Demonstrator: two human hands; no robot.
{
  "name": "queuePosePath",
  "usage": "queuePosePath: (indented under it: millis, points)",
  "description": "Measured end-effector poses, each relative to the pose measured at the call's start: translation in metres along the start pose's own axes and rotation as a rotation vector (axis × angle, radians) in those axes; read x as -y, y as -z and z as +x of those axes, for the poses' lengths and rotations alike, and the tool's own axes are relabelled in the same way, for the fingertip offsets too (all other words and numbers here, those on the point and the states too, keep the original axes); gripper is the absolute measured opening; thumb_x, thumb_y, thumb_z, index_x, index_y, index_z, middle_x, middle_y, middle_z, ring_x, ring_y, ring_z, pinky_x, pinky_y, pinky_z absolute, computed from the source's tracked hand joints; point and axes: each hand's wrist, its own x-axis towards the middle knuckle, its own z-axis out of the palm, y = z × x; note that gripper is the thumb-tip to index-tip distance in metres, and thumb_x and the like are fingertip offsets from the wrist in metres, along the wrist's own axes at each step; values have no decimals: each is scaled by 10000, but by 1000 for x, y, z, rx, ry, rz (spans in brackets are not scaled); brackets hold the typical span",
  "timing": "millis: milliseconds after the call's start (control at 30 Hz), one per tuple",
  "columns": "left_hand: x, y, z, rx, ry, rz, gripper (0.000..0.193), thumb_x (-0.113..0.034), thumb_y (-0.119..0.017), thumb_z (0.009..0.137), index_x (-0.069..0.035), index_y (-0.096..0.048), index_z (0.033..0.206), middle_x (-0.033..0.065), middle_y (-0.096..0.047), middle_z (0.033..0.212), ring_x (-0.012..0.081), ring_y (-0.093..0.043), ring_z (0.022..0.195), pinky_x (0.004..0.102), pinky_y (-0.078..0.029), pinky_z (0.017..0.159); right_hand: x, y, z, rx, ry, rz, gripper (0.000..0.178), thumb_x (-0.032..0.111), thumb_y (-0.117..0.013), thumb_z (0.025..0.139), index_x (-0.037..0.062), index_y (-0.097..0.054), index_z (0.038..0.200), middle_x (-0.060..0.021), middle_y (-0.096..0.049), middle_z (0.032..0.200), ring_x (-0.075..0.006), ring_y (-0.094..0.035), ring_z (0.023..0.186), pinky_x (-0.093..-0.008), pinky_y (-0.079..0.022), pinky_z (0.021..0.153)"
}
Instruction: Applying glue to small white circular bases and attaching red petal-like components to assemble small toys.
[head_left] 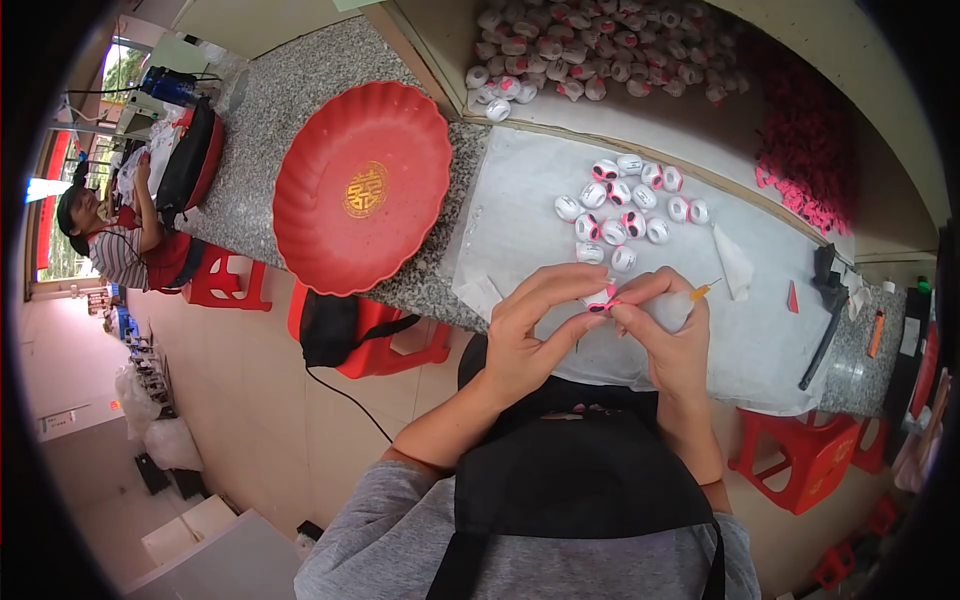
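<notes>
Both hands meet over the white sheet (500,240) on the bench. My left hand (528,328) is closed, pinching a small white rounded piece (601,298) with a pink and black part on it. My right hand (672,338) is also closed, its thumb and forefinger at the pink edge of that piece. Tucked in the same hand is a translucent glue bottle (679,309) with an orange needle tip, its body partly hidden by the fingers. Just beyond the hands lie several similar white pieces (613,232), some with pink and black parts.
A red scalloped bowl (320,220) stands at left on the granite bench (255,110). Heaps of white pieces (600,45) and pink bits (805,160) fill the shelf behind. A black tool (822,335) lies at right. Red stools (805,460) stand below; another person (115,235) sits far left.
</notes>
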Motion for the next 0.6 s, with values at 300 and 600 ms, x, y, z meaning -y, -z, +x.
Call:
queuePosePath:
  millis: [300,600]
  points:
    - [-4,-1,-4,-80,281,-544,265,-12,-550,712,18,-476,965,186,-488,1014,218,-466,971,311,-360,830,-4,-4,-3,24,141,-39,245,-39,-623,606,3,-477,799,-85,-522,755,-89,-482,617,-185,-376,507]
    - [-1,4,-7,20,262,-574,238,39,-539,700,24,-528,938,134,-523,979,201,-464,959,312,-339,846,-4,-3,-1,131,30,-30,257,-17,-652,591,-18,-526,815,-66,-544,694,-90,-500,566,-189,-382,477]
